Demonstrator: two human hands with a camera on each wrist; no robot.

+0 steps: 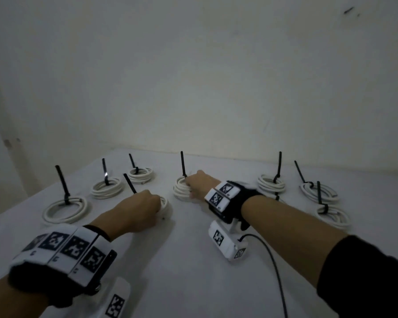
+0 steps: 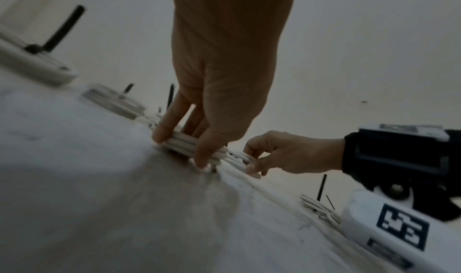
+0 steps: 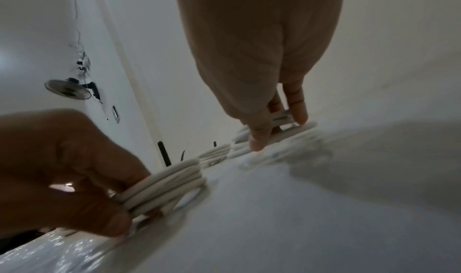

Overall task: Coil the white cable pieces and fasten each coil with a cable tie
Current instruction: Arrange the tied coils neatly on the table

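On the white table, my left hand grips a tied white cable coil between thumb and curled fingers. Its black cable tie sticks up behind the knuckles. The left wrist view shows my left fingers pinching that coil against the table. My right hand grips a second tied coil, further back and to the right. Its tie tail stands upright. In the right wrist view, my right fingers clamp this coil. The left hand's coil lies at lower left.
Several other tied coils lie around. To the left are three, and to the right three more, each with a black tie tail sticking up. A wall backs the table. A black cord trails from my right wrist.
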